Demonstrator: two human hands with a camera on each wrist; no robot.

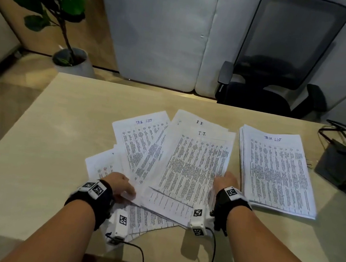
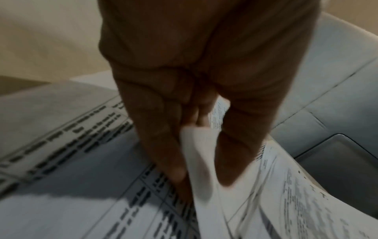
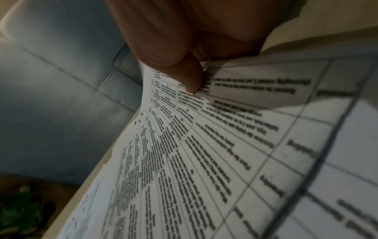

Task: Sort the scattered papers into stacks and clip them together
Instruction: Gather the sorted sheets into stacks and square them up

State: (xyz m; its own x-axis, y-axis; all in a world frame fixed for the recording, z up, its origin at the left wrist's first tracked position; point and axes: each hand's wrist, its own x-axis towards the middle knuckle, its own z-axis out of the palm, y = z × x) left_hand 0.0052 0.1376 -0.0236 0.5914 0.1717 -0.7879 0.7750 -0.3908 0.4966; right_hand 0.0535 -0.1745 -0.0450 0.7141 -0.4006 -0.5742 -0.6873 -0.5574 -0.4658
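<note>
Printed table sheets lie fanned out in the middle of the table: a top sheet marked "T.T." [image 1: 193, 167] and a "TASK LIST" sheet [image 1: 142, 135] further left. A squared-up "TASK LIST" stack [image 1: 277, 170] sits to the right of them. My left hand [image 1: 122, 187] holds the near left edge of the loose sheets. In the left wrist view, that hand [image 2: 202, 177] pinches a curled paper edge [image 2: 196, 161] between thumb and fingers. My right hand [image 1: 224, 180] holds the top sheets at their right edge. The right wrist view shows its thumb [image 3: 190, 80] on top of the printed sheet [image 3: 204, 153], with the fingers hidden beneath.
The light wooden table [image 1: 55, 136] has bare surface at the left and along the near edge. A black device with cables [image 1: 344, 168] sits at the right edge. Beyond the far edge are a black office chair [image 1: 284, 57], a potted plant [image 1: 58, 3] and grey padded panels.
</note>
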